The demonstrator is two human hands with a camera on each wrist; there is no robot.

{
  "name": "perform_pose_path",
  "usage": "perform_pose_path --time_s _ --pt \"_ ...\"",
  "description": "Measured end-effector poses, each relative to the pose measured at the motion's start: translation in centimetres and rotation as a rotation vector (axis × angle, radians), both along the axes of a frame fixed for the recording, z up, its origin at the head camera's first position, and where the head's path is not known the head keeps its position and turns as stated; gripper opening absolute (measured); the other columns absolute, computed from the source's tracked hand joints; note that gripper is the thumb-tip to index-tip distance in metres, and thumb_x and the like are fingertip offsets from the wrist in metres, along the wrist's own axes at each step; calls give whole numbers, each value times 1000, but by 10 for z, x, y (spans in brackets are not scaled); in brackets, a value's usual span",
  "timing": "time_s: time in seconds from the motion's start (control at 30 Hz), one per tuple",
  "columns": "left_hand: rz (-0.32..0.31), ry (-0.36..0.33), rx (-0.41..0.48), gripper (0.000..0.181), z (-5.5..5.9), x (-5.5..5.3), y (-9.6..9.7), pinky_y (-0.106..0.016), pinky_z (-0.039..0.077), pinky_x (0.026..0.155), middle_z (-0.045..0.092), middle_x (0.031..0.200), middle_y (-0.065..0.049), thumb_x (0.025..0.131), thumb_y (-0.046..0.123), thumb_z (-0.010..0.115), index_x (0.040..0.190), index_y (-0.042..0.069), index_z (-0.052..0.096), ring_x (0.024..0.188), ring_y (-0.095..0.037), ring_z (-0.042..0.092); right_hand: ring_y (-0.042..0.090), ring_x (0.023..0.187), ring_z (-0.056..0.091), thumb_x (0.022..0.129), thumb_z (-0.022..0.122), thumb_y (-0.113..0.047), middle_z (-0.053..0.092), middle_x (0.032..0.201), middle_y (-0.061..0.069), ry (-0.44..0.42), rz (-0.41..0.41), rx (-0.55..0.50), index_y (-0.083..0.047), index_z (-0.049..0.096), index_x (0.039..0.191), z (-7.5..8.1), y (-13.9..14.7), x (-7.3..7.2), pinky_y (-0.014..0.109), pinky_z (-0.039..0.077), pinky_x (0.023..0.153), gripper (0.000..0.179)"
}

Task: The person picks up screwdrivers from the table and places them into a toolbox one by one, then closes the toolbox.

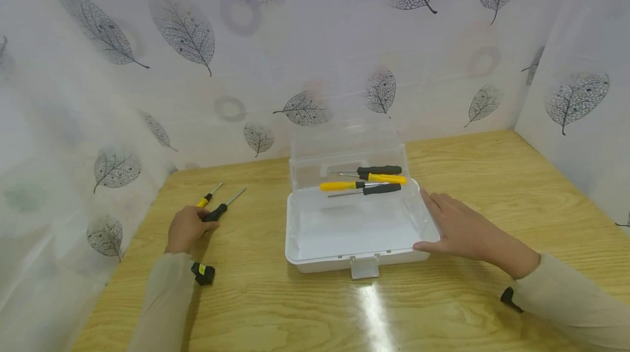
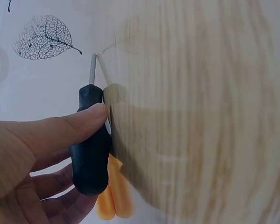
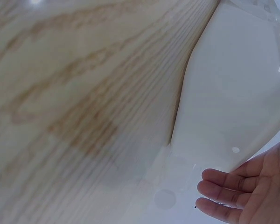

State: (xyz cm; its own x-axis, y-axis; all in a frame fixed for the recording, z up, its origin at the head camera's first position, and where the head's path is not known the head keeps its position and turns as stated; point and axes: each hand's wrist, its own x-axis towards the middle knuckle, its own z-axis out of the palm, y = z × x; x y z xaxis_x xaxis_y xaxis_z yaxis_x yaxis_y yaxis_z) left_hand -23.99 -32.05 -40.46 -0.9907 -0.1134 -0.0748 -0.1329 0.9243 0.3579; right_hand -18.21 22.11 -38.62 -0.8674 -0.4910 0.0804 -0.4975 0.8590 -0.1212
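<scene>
The worktop (image 1: 246,308) carries everything in front of me. Right of the middle sits the white box (image 1: 315,267), its clear lid (image 1: 344,152) raised at the far side. My right hand (image 1: 458,226) is spread against the box's right side, thumb over the rim at the near right corner. Pressing harder there could slide or tip the box. At the left, my left hand (image 1: 187,227) pinches the handle of a dark screwdriver (image 1: 216,213), its shaft pointing far and right. A yellow screwdriver (image 1: 203,201) lies just left of it; whether my fingers hold that one too, I can't tell. If I lifted the pair on a thumb's pinch alone, the yellow one could slip out.

Four more screwdrivers lie at the far side of the box: a far black one (image 1: 379,170), two yellow ones (image 1: 339,186) between, and a nearer black one (image 1: 381,189). The clear plastic makes it hard to say what they rest on; they overlap loosely, so a jolt to the box could make them roll.
</scene>
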Motion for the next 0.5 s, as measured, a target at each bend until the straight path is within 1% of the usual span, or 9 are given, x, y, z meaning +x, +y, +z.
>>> perform_pose_path --time_s 0.1,0.4,0.5 --pt "5 6 10 40 -1 0 -1 -45 50 74 66 108 -26 79 20 75 107 -7 66 91 -37 63 40 115 51 74 59 -70 47 131 30 -3 -1 2 13 25 141 0 0 0 53 45 95 113" --pt "13 -3 19 41 0 -1 0 -45 50 74 65 110 -27 80 21 74 108 -7 65 92 -38 62 40 115 51 74 60 -70 47 130 30 6 6 4 14 25 141 -1 0 0 53 45 95 112" --pt "16 2 28 40 -1 -1 0 -45 50 73 65 108 -27 80 21 74 107 -7 66 90 -37 62 39 115 51 75 59 -70 48 130 29 3 -5 8 14 26 141 -2 1 -1 52 45 96 112"
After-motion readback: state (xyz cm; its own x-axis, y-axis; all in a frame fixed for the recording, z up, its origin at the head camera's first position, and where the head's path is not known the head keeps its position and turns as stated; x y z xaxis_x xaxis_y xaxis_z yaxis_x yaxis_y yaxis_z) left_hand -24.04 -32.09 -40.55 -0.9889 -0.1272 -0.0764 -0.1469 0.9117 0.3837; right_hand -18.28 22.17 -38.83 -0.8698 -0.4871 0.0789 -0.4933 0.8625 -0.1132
